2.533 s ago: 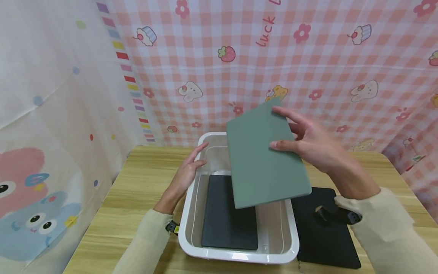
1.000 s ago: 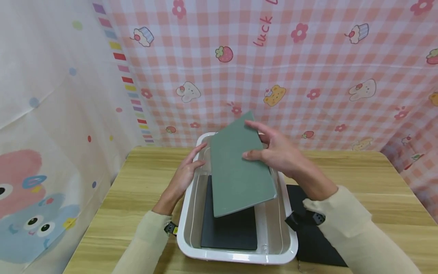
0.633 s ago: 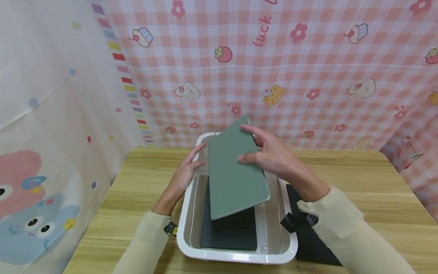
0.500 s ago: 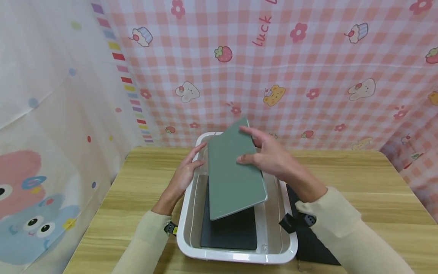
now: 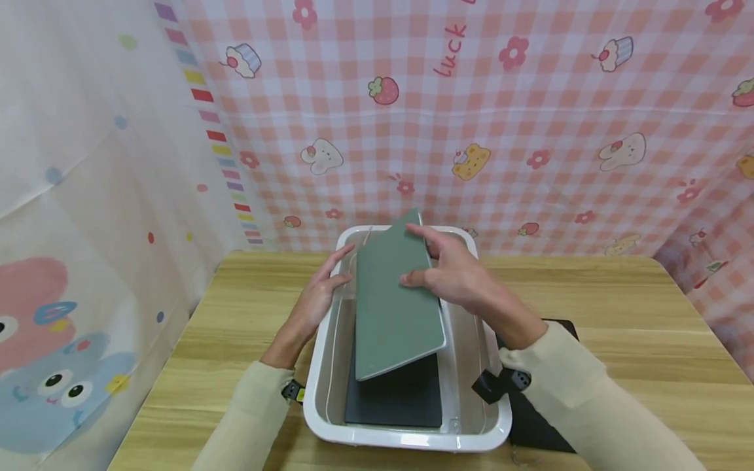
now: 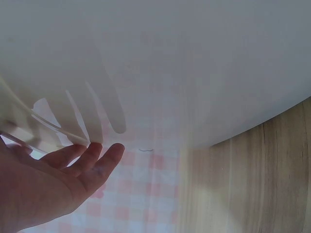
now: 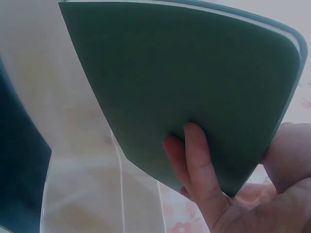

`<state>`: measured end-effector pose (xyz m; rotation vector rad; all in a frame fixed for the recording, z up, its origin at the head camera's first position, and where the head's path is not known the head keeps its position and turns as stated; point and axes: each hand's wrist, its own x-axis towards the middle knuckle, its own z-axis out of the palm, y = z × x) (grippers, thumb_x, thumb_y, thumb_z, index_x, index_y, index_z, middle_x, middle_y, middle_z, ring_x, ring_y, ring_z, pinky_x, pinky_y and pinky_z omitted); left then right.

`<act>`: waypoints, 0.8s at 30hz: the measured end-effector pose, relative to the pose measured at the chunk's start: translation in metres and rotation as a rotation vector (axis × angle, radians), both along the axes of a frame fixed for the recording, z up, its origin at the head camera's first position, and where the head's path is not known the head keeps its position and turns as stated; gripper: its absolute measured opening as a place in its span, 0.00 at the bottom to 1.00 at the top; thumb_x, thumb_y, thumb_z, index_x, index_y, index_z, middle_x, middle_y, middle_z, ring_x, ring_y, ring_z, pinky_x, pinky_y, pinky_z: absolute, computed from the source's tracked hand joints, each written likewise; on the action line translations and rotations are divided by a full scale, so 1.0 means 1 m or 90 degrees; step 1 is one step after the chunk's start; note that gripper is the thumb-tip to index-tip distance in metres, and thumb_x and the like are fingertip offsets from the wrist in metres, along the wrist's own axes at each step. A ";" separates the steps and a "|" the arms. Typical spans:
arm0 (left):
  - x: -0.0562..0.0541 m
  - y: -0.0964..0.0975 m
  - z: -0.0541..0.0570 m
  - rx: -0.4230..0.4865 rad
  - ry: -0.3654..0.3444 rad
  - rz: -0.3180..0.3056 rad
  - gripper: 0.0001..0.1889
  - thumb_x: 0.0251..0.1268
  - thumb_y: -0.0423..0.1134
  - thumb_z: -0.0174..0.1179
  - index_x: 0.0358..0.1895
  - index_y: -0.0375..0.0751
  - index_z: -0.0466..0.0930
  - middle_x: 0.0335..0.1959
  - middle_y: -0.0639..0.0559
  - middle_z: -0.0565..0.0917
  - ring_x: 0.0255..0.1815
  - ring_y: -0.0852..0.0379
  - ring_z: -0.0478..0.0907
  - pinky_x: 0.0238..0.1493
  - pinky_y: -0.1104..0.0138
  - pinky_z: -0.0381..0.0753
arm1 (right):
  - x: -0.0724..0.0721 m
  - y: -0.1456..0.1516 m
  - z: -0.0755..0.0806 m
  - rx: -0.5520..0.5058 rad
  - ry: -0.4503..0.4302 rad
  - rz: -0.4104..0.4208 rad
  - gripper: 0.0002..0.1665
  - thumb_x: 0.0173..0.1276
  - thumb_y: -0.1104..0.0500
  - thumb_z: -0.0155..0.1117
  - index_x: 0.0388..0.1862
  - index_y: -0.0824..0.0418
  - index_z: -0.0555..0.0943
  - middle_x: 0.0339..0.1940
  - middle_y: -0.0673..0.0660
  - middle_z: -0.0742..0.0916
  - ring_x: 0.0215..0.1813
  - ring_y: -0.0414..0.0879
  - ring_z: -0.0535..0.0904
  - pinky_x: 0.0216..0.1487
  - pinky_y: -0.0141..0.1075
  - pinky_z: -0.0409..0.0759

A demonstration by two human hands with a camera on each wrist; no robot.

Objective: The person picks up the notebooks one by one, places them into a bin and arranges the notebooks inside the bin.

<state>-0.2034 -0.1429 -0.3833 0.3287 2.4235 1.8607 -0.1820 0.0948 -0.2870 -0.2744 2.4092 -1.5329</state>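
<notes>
A green soft-covered notebook [image 5: 391,314] is tilted inside the white plastic tub [image 5: 412,439], its far corner at the tub's back rim. My right hand [image 5: 456,271] pinches its right edge, thumb on the upper face; in the right wrist view, fingers [image 7: 198,155] lie against its underside. Beneath it a dark flat book [image 5: 394,409] lies on the tub's floor, partly covered. My left hand [image 5: 312,301] holds the tub's left rim, thumb over the inner side. The left wrist view shows its fingertips [image 6: 116,149] at the outer wall.
A black flat case [image 5: 538,418] lies on the wooden table [image 5: 247,294] right of the tub, partly hidden by my right forearm. A pink checked cloth [image 5: 353,118] hangs behind the table, and a white printed cloth [image 5: 88,229] hangs at the left.
The right hand has brought the green notebook left and down from above the tub's right side into the tub, over the dark book. My left hand has stayed at the rim.
</notes>
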 end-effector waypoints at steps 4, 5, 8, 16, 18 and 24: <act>0.000 0.000 0.000 -0.007 -0.004 0.005 0.28 0.74 0.38 0.46 0.76 0.53 0.61 0.79 0.56 0.55 0.80 0.54 0.44 0.78 0.49 0.40 | 0.001 -0.003 -0.003 0.003 -0.004 0.002 0.50 0.63 0.66 0.68 0.80 0.49 0.56 0.72 0.67 0.72 0.62 0.59 0.76 0.58 0.52 0.78; 0.000 0.000 0.000 -0.007 -0.005 0.004 0.28 0.74 0.39 0.46 0.76 0.54 0.61 0.80 0.56 0.55 0.80 0.54 0.44 0.78 0.49 0.40 | 0.001 -0.004 -0.004 0.004 -0.003 0.003 0.50 0.63 0.66 0.68 0.80 0.50 0.57 0.72 0.66 0.72 0.62 0.58 0.76 0.59 0.52 0.78; 0.001 0.000 0.000 -0.007 -0.007 0.005 0.28 0.74 0.39 0.46 0.76 0.54 0.61 0.79 0.57 0.55 0.80 0.55 0.44 0.78 0.49 0.39 | 0.001 -0.005 -0.006 0.010 0.000 0.001 0.50 0.63 0.65 0.69 0.80 0.49 0.57 0.72 0.66 0.72 0.63 0.58 0.76 0.60 0.52 0.77; 0.000 0.000 0.000 -0.005 -0.005 -0.002 0.28 0.75 0.39 0.45 0.77 0.53 0.61 0.80 0.56 0.54 0.81 0.54 0.43 0.78 0.48 0.38 | 0.003 -0.009 -0.011 0.020 -0.002 -0.014 0.49 0.63 0.64 0.69 0.80 0.49 0.58 0.71 0.67 0.72 0.61 0.59 0.77 0.59 0.53 0.77; 0.000 0.000 -0.001 -0.002 -0.006 -0.003 0.28 0.75 0.39 0.45 0.77 0.52 0.61 0.80 0.56 0.54 0.81 0.53 0.43 0.78 0.48 0.38 | 0.003 -0.010 -0.012 0.019 -0.004 -0.017 0.49 0.63 0.65 0.69 0.80 0.49 0.58 0.70 0.67 0.73 0.60 0.59 0.78 0.57 0.53 0.79; -0.001 0.000 -0.001 0.001 -0.006 -0.003 0.28 0.75 0.39 0.45 0.76 0.53 0.61 0.80 0.56 0.54 0.81 0.54 0.43 0.78 0.48 0.39 | 0.004 -0.014 -0.017 0.028 -0.009 -0.022 0.49 0.63 0.64 0.69 0.80 0.48 0.57 0.70 0.66 0.73 0.58 0.58 0.79 0.54 0.51 0.81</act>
